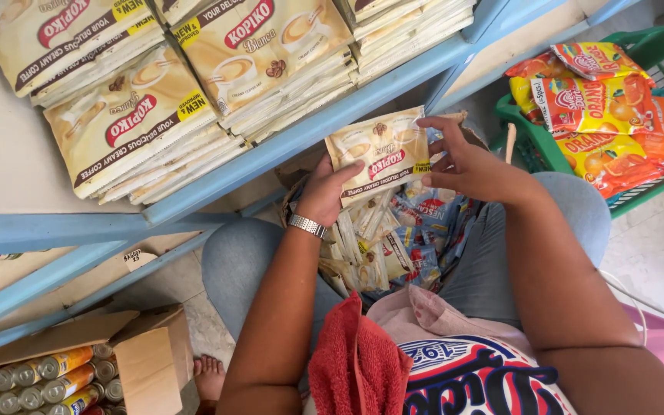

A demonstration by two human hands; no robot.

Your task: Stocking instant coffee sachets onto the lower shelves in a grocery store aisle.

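Cream-coloured and glossy, a strip of coffee sachets (379,154) is held up over the person's lap by both hands. The left hand (326,192), with a metal watch (307,225) on its wrist, grasps the strip from below and behind, thumb pressed against its lower edge. The right hand (466,163) pinches the strip's right edge between thumb and fingertips. Beneath the hands, a heap of loose sachets (393,242), cream and blue, fills the space between the knees; it seems to sit in a box or basket, though the container is mostly hidden. Just above and to the left, matching stacks of coffee packs (186,84) lie on a pale blue shelf (286,142). To the right, a green basket (655,46) holds orange drink-mix packets (601,107). At lower left, a cardboard box (147,353) contains small cans (48,380). A red towel (355,369) drapes over the person's front.
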